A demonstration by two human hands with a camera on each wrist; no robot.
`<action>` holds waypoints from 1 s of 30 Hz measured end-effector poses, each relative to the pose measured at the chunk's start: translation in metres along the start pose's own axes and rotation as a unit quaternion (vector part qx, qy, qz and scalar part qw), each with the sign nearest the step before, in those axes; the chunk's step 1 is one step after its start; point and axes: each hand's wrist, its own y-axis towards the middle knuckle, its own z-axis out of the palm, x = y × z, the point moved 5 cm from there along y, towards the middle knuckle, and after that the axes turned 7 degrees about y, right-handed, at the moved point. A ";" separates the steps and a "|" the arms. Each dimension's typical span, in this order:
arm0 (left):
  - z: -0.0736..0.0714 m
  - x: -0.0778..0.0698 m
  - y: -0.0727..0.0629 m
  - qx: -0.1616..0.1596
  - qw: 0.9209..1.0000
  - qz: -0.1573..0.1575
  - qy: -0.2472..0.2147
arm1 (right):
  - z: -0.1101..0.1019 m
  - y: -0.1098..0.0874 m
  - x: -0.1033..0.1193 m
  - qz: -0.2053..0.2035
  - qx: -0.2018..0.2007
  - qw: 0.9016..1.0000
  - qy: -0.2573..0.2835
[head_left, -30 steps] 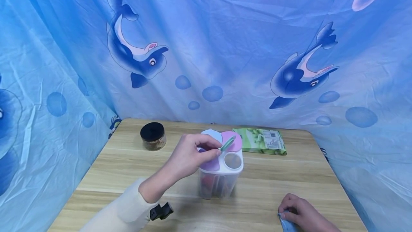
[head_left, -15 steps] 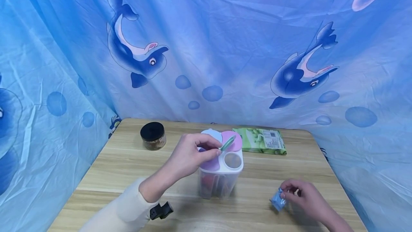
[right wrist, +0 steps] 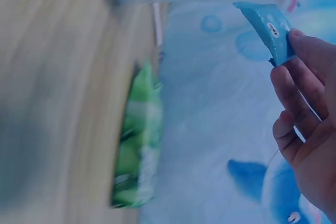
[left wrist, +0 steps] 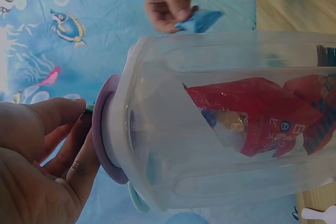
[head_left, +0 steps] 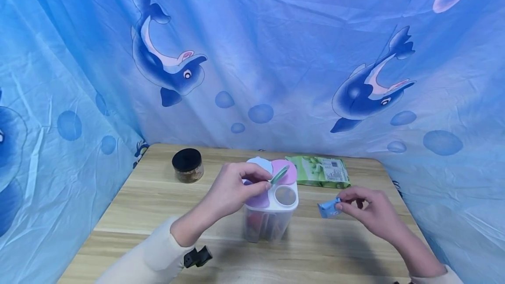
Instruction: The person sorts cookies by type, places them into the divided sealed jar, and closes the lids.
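A clear plastic storage container stands mid-table under a white top with coloured round lids. My left hand pinches its green lid, tilted up beside an uncovered round opening. The purple lid sits closed in the left wrist view, and red wrapped packets show through the wall. Right of the container, my right hand pinches a small blue wrapped packet by one end, between thumb and fingertips. In the right wrist view the blue packet hangs near the container's blurred side.
Behind the container to the right lies a green printed bag. A jar with a black lid stands at the back left of the wooden table. Blue dolphin-print curtain encloses the back and sides.
My right hand has come up from the front right with the blue packet, moving forward and left toward the container. The left hand keeps the green lid in the same place.
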 end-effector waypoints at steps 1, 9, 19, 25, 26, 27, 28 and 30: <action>0.000 0.000 0.000 0.001 1.000 0.000 -0.001 | -0.001 0.004 0.005 -0.009 -0.003 1.000 0.001; 0.001 0.000 0.000 0.005 1.000 -0.006 -0.001 | -0.007 0.033 0.044 -0.083 -0.018 0.996 0.012; -0.001 -0.002 0.000 0.005 1.000 0.002 0.001 | 0.002 0.058 0.087 -0.141 -0.026 0.987 0.073; -0.001 -0.001 0.001 0.006 1.000 0.004 0.003 | 0.018 0.067 0.094 -0.130 0.006 0.988 0.080; -0.001 -0.001 0.001 0.006 1.000 0.003 0.003 | 0.020 0.068 0.094 -0.130 0.012 0.988 0.079; -0.001 -0.001 0.001 0.006 1.000 0.002 0.003 | 0.023 0.069 0.094 -0.129 0.017 0.989 0.076; -0.001 0.000 0.001 0.007 1.000 0.002 0.002 | 0.025 0.070 0.095 -0.128 0.024 0.989 0.075; -0.001 -0.001 0.001 0.008 1.000 0.002 0.001 | 0.030 0.071 0.095 -0.126 0.035 0.989 0.071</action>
